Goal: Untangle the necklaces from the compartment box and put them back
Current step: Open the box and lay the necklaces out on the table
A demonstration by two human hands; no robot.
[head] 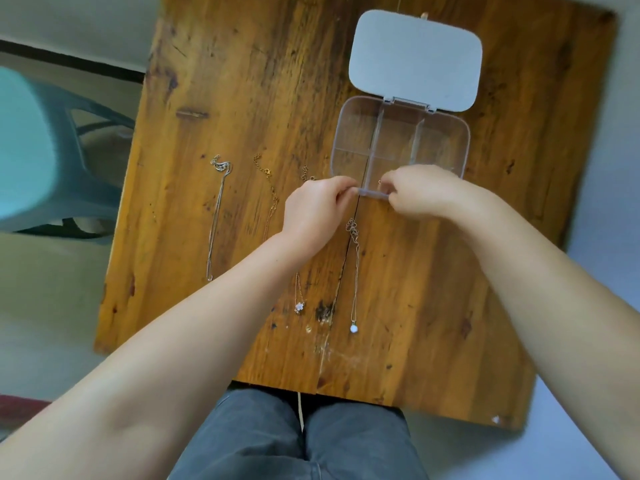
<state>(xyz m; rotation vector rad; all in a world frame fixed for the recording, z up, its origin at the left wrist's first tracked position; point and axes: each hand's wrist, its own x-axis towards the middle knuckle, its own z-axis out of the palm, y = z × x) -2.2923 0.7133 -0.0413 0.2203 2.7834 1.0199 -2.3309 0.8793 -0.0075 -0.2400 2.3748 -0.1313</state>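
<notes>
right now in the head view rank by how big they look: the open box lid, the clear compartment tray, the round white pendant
1. Box lid and compartment tray: they look about alike, and the hands cover the tray's near edge, so I won't rank them.
2. Round white pendant: smallest by far.

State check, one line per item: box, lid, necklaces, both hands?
compartment box: open, visible compartments look empty
lid: hinged back, flat on table
silver necklace: laid out straight, far left
gold necklace: laid out, partly under left arm
flower-pendant necklace: laid out, partly hidden
white-pendant necklace: laid out straight
left hand: pinching at box's near edge
right hand: pinching there too; held item unclear
</notes>
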